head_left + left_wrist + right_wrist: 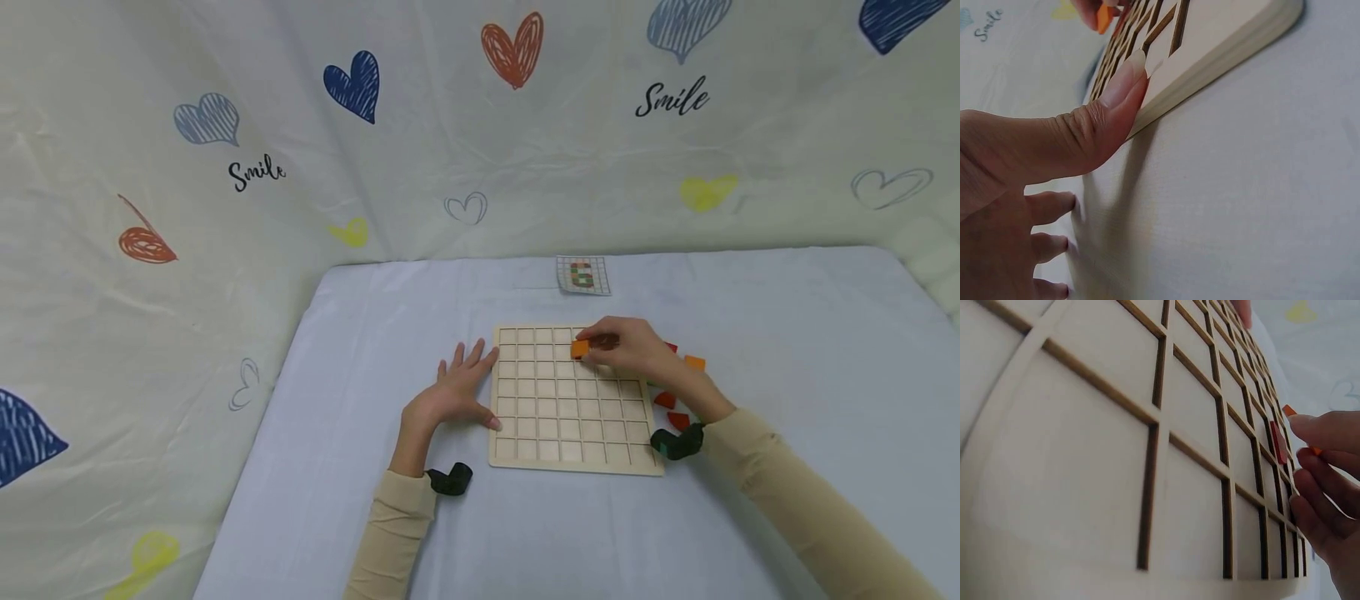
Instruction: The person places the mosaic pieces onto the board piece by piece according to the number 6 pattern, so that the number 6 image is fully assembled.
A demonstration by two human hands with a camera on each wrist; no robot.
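Observation:
A square wooden grid board (pixel 547 429) lies flat on the white-covered table. Over its upper rows my right hand (pixel 630 343) pinches an orange square tile (pixel 579 349) between thumb and fingers. In the right wrist view, a red piece (pixel 1279 442) sits on the grid just beside those fingers; the hand hides it in the head view. My left hand (pixel 455 396), fingers spread, is at the board's left side. Its thumb (pixel 1116 94) touches the board's edge in the left wrist view.
Several red pieces (pixel 664 400) and an orange tile (pixel 695 362) lie right of the board, partly behind my right forearm. A small card (pixel 583 276) with a coloured grid pattern lies beyond the board. A heart-printed curtain (pixel 420 158) hangs behind the table.

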